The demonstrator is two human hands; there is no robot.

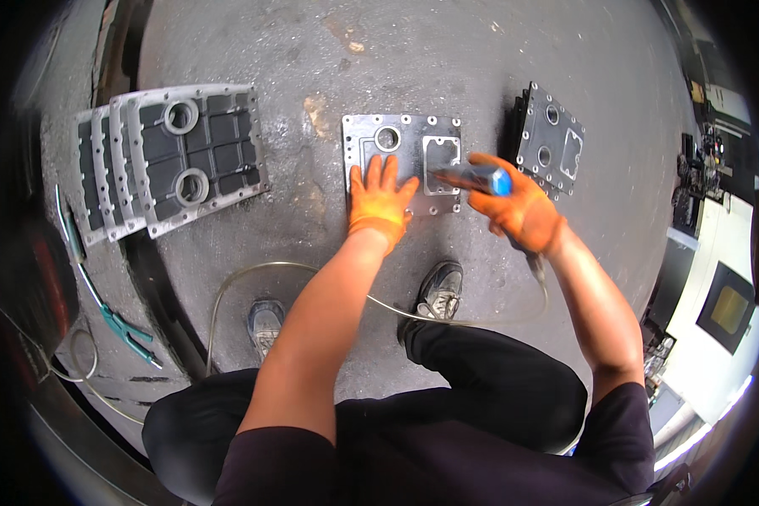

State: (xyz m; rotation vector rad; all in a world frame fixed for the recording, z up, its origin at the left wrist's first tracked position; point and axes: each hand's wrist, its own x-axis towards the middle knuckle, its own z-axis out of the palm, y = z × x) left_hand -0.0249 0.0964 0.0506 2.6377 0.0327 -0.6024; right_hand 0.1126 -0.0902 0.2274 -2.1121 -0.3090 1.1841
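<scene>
The metal cover plate point(405, 160) lay flat on the dark concrete floor point(447, 67), directly ahead of the person's shoes. It was square, with a round hole near its top edge, a rectangular opening on its right half, and bolt holes along its border.

The left hand point(380, 198), in an orange glove, was open, with its fingers spread and pressed flat on the lower left part of the plate. The right hand point(519, 211), also gloved in orange, was closed around a pneumatic hand tool point(474, 177) with a blue body. The tool's tip touched the plate at the lower edge of the rectangular opening. A clear air hose point(312, 270) ran from the tool in a loop across the floor, passing the shoes.

A stack of similar plates point(550, 143) stood just to the right of the work. A row of larger ribbed covers point(173, 156), overlapping one another, lay well apart on the left. A teal-handled tool point(126, 333) rested at the lower left.
</scene>
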